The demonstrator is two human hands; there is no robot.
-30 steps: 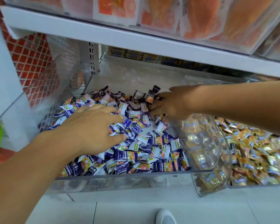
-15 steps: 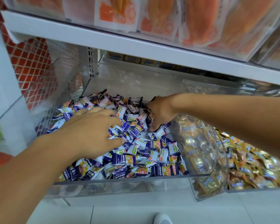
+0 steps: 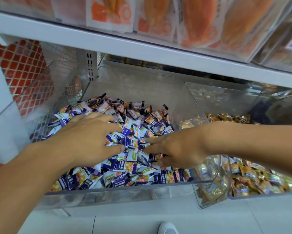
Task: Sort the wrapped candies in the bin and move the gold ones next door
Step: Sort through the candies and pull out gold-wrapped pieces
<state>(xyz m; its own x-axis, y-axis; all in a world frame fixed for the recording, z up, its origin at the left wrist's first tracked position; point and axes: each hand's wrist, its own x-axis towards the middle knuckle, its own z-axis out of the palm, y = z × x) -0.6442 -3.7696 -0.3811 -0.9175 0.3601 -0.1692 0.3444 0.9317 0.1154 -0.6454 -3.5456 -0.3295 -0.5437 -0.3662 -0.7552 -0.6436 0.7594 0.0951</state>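
A clear plastic bin [image 3: 118, 194] holds a heap of purple-and-white wrapped candies [image 3: 138, 120]. My left hand [image 3: 89, 139] lies palm down on the left of the heap with its fingers spread over the wrappers. My right hand [image 3: 173, 149] rests on the heap near the bin's right side, its fingers stretched toward the left hand and touching the candies. Neither hand visibly holds a candy. The neighbouring clear bin [image 3: 214, 200] on the right is filled with gold wrapped candies [image 3: 253, 176].
A white shelf [image 3: 141, 48] with orange snack packs [image 3: 199, 22] overhangs the bins. A wire mesh panel [image 3: 45, 92] and red netted goods [image 3: 23, 71] stand at the left. The tip of a white shoe [image 3: 168, 228] shows on the floor below.
My right hand has come from the far back of the purple heap toward me and now lies flat near the middle. My left hand stays on the heap's left part.
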